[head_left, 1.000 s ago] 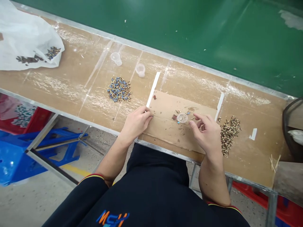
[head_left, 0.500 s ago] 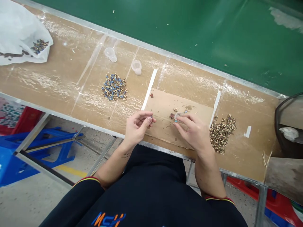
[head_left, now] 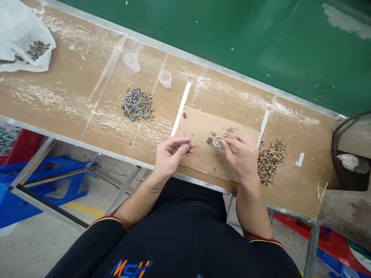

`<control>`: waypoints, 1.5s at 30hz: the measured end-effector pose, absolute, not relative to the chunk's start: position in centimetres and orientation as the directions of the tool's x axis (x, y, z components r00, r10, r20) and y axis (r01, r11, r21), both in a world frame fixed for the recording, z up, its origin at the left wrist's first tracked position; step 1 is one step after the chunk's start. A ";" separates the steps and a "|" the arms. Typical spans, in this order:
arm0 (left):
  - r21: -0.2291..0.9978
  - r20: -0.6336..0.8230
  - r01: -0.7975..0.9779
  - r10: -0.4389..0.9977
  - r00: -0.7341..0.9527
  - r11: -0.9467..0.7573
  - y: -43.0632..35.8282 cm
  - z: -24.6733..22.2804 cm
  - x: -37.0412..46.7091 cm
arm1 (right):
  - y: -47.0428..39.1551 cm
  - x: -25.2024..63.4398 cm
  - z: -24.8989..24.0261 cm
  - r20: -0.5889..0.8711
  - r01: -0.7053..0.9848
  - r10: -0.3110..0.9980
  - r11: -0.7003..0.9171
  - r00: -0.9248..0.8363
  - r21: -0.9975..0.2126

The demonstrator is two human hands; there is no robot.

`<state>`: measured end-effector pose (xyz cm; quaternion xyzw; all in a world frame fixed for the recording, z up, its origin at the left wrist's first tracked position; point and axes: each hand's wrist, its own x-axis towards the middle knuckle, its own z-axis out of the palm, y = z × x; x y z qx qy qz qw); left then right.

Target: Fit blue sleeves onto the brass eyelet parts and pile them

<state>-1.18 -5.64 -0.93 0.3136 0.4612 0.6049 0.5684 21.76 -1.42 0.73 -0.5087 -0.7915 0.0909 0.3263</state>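
Note:
Between the thumb and fingers of my left hand is a small blue piece. My right hand has its thumb and index finger pinched together at the rim of a small clear cup; whether they hold some tiny thing there is hidden. Both hands are over a flat cardboard sheet. Reddish-brown bits lie just left of the cup, and small brass pieces lie behind it. A pile of brass-coloured parts sits to the right of my right hand.
A pile of blue and brass parts lies on the left, with two clear plastic cups behind it. A white bag with more parts is at the far left. Thin sticks lie near the right edge.
My right thumb and index finger have closed together at the cup's rim; they were apart before. The blue piece in my left hand shows more clearly. The view has shifted slightly.

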 end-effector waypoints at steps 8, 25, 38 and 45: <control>0.972 0.082 -0.213 0.991 -0.102 -0.102 -5.8 -0.2 -0.7 | -1.2 21.6 0.7 0.488 0.790 0.824 0.493 -0.289 -0.364; 0.902 0.430 0.034 0.903 0.019 -0.430 -7.4 -0.8 1.4 | -6.1 20.2 5.3 0.653 0.522 0.757 0.560 -0.007 -0.644; 0.861 0.506 0.003 0.859 0.069 -0.508 -7.3 -0.3 1.2 | -6.3 19.8 5.0 0.624 0.522 0.768 0.595 -0.145 -0.611; 0.857 0.514 0.002 0.855 0.075 -0.515 -7.2 -0.2 1.2 | -6.3 19.7 5.2 0.607 0.524 0.776 0.594 -0.172 -0.611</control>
